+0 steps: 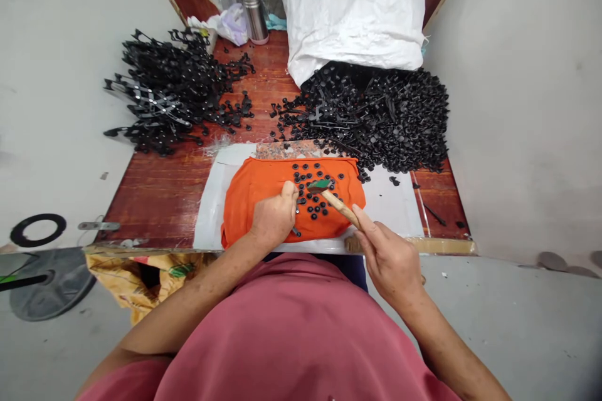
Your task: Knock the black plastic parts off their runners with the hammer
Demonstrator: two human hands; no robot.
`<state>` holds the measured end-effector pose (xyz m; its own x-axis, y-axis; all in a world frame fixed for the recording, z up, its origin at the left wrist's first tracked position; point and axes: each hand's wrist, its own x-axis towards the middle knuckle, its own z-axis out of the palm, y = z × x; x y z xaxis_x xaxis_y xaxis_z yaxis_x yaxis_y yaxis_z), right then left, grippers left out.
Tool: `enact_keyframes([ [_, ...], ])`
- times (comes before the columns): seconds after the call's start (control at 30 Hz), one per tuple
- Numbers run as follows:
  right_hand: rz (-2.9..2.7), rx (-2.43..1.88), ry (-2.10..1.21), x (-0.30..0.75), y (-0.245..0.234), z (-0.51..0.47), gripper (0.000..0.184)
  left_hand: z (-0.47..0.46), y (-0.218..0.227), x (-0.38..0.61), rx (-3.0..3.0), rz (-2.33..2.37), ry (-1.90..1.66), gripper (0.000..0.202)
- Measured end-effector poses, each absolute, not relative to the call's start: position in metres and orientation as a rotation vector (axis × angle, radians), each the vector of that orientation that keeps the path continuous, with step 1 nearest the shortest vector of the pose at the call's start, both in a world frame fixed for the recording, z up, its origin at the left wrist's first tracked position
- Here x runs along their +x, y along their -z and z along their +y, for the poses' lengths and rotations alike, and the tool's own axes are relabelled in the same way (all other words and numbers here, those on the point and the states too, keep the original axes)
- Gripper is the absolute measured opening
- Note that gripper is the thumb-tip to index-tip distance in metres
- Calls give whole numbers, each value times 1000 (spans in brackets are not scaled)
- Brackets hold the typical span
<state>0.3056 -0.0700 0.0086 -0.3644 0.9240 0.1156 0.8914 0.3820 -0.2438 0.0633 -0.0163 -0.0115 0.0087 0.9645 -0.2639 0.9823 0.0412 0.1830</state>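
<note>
My right hand (392, 263) is wrapped round the wooden handle of a hammer (341, 207). The hammer's dark, green-patched head lies over an orange cloth pad (249, 194), just right of my left hand (275, 219). That left hand is closed, thumb up, above the pad; a dark thin black plastic strip (295, 230) shows at its lower right side, and the fingers hide most of what they grip. Several small round black plastic pieces (317, 210) lie scattered on the pad around the hammer head.
A big heap of small black plastic parts (399, 119) spills from a white sack (352, 6) at the back right. Black branching plastic strips (164, 94) are piled at the left. A steel flask (255, 19) stands behind. White sheeting (392, 200) lies under the pad on the red-brown table (155, 194).
</note>
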Motion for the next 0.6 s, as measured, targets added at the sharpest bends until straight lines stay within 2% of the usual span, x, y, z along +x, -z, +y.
enact_keyframes([
  [0.2, -2589, -1726, -202, 298, -12, -67, 50, -19, 8, 55, 1868, 1904, -123, 31],
  [0.3, -2583, -1721, -227, 300, -13, -63, 50, -21, 0, 36, 1757, 1590, -322, 26],
  [0.43, -2554, -1664, -310, 305, -13, -56, 48, -25, -8, 17, 1605, 1177, -339, 22],
  [0.6, -2273, -1536, -620, 314, -14, -56, 45, -34, -6, 12, 1304, 1250, -468, 26],
])
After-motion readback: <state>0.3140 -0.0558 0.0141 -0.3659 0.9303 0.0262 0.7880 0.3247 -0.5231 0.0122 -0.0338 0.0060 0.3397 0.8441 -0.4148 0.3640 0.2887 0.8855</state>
